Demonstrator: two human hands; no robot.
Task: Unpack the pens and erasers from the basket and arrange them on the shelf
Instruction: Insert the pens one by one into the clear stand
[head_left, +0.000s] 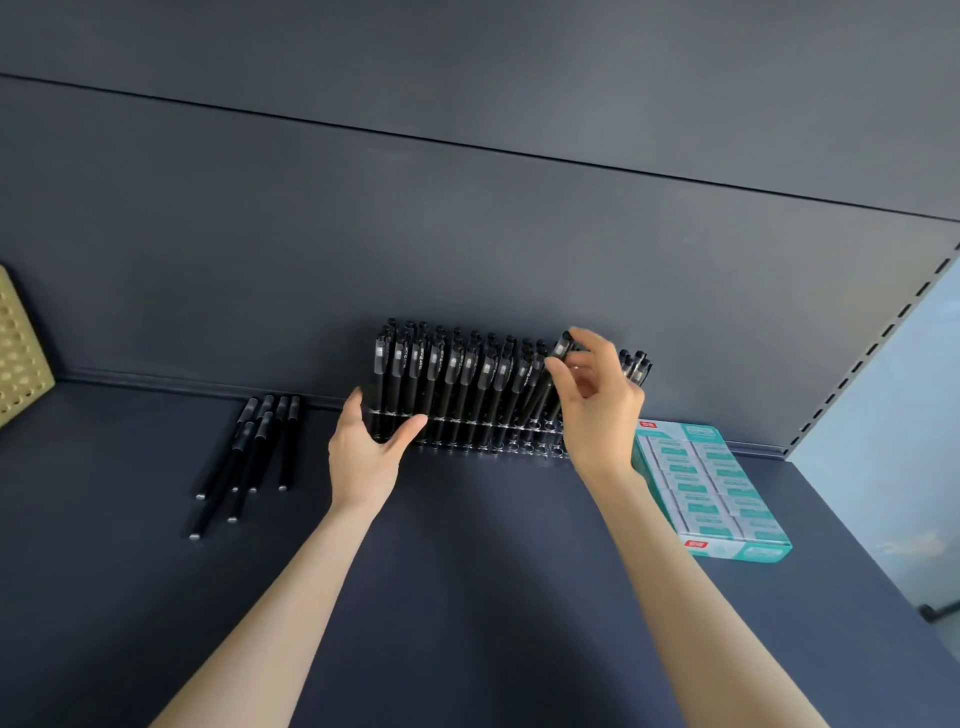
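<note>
My left hand (366, 452) grips the left end of the clear pen rack (470, 435): the thumb lies across the rack's front face and the remaining fingers (353, 415) wrap the end, partly hidden behind it. My right hand (597, 400) is raised at the right part of the rack, and its thumb and index fingers (587, 339) pinch the capped top of one black pen (562, 345); the other fingers of this hand are loosely curled and hold nothing. The pen is tilted, its top leaning right toward my right fingers. Its lower end runs down toward the rack, but I cannot tell whether it is seated in a slot. The racked pens (457, 374) stand upright in rows between my two sets of fingers, with a few more just beyond my right fingers. The rack stands on the dark shelf (467, 571), against the back panel (467, 234). The loose pens (249, 447) lie flat on the shelf to the left of my left fingers, apart from the rack. The eraser box (711, 493), teal and white, lies flat on the shelf just right of my right wrist, below my right fingers. A tan perforated board (18, 343) leans at the far left edge, well apart from my left fingers.
</note>
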